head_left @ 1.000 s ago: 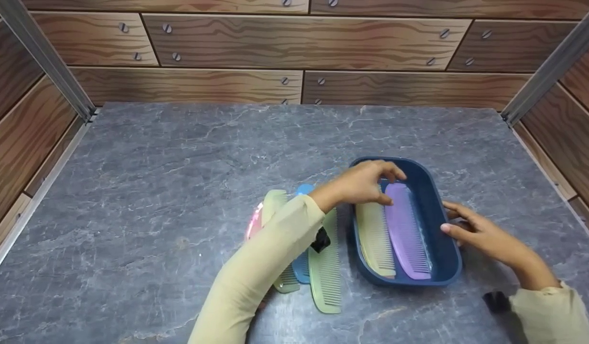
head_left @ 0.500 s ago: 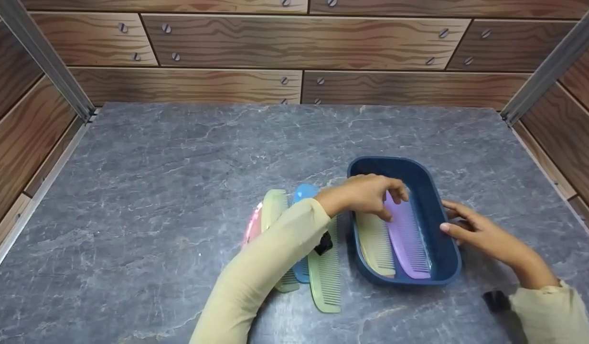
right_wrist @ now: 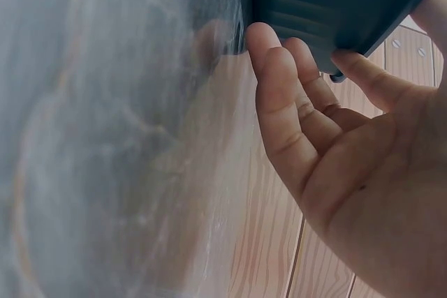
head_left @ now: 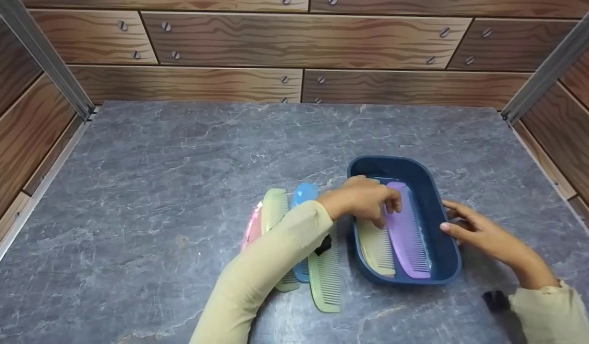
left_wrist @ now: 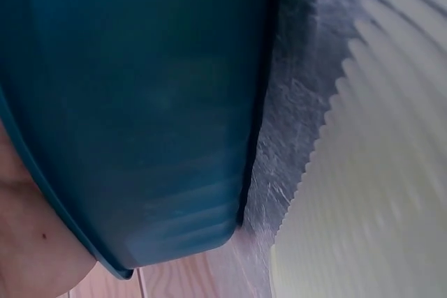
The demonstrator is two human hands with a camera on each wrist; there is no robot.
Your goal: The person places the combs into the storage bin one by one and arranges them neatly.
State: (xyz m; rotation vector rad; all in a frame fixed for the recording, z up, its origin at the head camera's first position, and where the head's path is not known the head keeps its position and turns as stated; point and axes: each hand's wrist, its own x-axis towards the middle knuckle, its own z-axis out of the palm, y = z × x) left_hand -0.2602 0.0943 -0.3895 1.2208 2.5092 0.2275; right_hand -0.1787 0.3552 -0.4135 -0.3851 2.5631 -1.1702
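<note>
In the head view a deep navy blue tub holds a cream comb and a purple comb lying side by side. My left hand reaches over the tub's left rim, its fingers bent loosely above the two combs, with a gap between thumb and forefinger. My right hand rests against the tub's right side, thumb at the rim. In the right wrist view its fingers touch the tub's outer wall. The left wrist view shows the tub's outer wall beside a pale comb.
Left of the tub lie a green comb, a blue comb, another pale green comb and a pink item, partly covered by my left sleeve. Wood-patterned panels enclose the grey marbled table.
My left hand has shifted down toward the near part of the tub, and its fingers have bent more. The right hand, tub and combs stay where they were.
</note>
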